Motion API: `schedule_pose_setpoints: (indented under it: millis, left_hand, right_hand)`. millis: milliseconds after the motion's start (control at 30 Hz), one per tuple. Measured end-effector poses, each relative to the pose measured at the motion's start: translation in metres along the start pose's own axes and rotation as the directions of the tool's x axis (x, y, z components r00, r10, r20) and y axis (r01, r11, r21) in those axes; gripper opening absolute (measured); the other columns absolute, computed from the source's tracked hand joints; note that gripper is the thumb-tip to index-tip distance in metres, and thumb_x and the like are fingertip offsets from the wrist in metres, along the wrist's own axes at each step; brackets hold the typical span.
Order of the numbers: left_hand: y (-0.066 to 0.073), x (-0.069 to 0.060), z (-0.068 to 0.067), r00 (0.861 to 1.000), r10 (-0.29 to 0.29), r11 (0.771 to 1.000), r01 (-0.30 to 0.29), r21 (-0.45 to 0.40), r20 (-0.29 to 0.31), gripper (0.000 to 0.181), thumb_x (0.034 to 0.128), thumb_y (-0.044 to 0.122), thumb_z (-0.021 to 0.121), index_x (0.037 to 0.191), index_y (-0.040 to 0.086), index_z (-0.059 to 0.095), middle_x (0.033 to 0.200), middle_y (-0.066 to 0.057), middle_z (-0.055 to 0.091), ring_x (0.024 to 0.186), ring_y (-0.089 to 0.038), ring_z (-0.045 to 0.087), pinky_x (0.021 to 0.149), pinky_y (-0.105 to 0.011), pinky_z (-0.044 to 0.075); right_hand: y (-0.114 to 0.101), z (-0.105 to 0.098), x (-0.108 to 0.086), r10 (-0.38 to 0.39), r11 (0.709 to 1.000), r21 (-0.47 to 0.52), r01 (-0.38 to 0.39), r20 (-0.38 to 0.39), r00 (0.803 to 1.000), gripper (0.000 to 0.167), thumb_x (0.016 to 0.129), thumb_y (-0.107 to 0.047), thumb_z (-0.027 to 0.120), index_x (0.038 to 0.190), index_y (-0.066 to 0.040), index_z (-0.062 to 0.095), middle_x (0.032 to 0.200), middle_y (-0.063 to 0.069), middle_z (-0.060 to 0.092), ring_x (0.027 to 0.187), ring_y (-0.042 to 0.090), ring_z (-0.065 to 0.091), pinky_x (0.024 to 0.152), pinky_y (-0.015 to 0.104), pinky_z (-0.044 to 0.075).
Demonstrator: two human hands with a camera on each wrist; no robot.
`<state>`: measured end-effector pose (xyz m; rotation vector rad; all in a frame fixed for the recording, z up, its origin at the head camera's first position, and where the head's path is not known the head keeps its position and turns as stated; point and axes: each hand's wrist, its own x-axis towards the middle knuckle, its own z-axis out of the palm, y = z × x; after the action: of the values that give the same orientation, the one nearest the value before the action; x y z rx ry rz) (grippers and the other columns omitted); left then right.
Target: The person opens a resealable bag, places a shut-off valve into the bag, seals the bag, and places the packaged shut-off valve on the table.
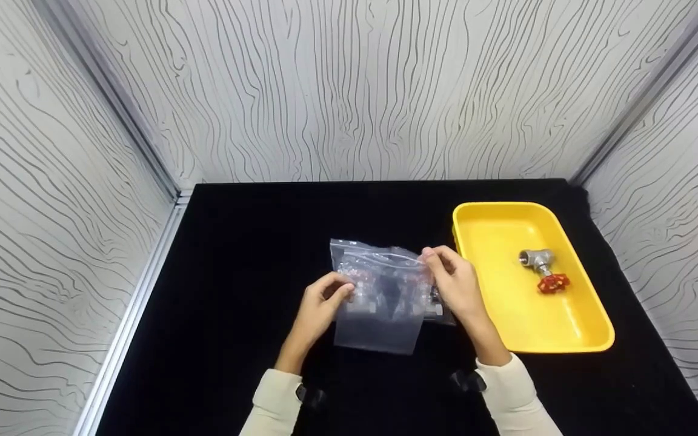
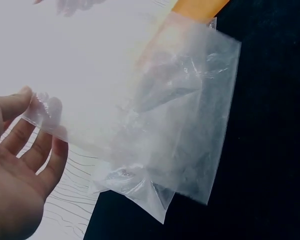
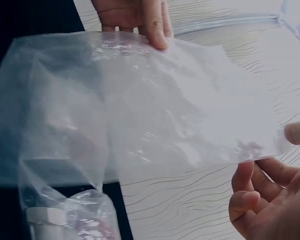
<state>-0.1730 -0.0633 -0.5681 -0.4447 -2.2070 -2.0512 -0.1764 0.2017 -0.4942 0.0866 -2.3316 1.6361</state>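
Between my two hands a clear zip bag [image 1: 379, 333] is held up, its zip edge at the top. My left hand [image 1: 319, 303] pinches the bag's left side between thumb and fingers, as the left wrist view also shows with that hand [image 2: 25, 165]. At the upper right corner, near the zip, my right hand [image 1: 459, 284] pinches the plastic. The bag looks flat; no contents can be made out in it. Beneath it lie other clear bags, and one holds a whitish metal fitting [image 3: 47, 220]. Their red and metal contents are blurred through the plastic.
A yellow tray [image 1: 488, 221] stands just right of my right hand. In it lies a metal valve [image 1: 540, 261] with a red handwheel [image 1: 553, 283]. Black cloth [image 1: 246, 242] covers the table, and patterned white walls [image 1: 349, 91] enclose its back and sides.
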Motion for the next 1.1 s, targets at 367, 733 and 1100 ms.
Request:
schedule_pose_setpoints:
  millis: [367,733,1100]
  left_hand:
    - [0.004,0.001,0.002,0.999,-0.031,1.000,0.031,0.004,0.036,0.013,0.1016,0.016,0.072,0.100,0.003,0.074,0.085,-0.018,0.072,0.075,-0.020,0.068,0.069,-0.020,0.055]
    - [0.005,0.003,0.009,0.997,-0.052,0.998,0.051,0.033,0.047,0.013,0.1007,0.014,0.073,0.106,0.002,0.075,0.091,-0.016,0.075,0.078,-0.011,0.069,0.072,-0.021,0.058]
    - [0.012,0.004,0.012,0.987,0.125,0.981,-0.107,0.164,-0.104,0.016,0.0964,0.009,0.077,0.112,0.006,0.073,0.111,-0.008,0.069,0.099,-0.022,0.066,0.082,-0.041,0.061]
  right_hand:
    - [-0.013,-0.012,-0.001,0.010,0.998,-0.060,0.003,0.210,0.978,0.008,0.099,-0.001,0.071,0.096,-0.005,0.077,0.087,0.010,0.076,0.072,0.004,0.064,0.067,0.016,0.052]
    - [-0.017,-0.019,-0.004,0.080,0.995,-0.077,-0.058,0.329,0.941,0.005,0.100,-0.012,0.074,0.099,-0.007,0.076,0.071,0.000,0.066,0.051,0.003,0.050,0.047,0.017,0.040]
    - [-0.019,-0.025,-0.016,0.149,0.986,0.023,-0.165,0.316,0.937,0.004,0.098,0.001,0.067,0.101,0.004,0.067,0.058,-0.007,0.049,0.051,0.002,0.041,0.049,0.016,0.030]
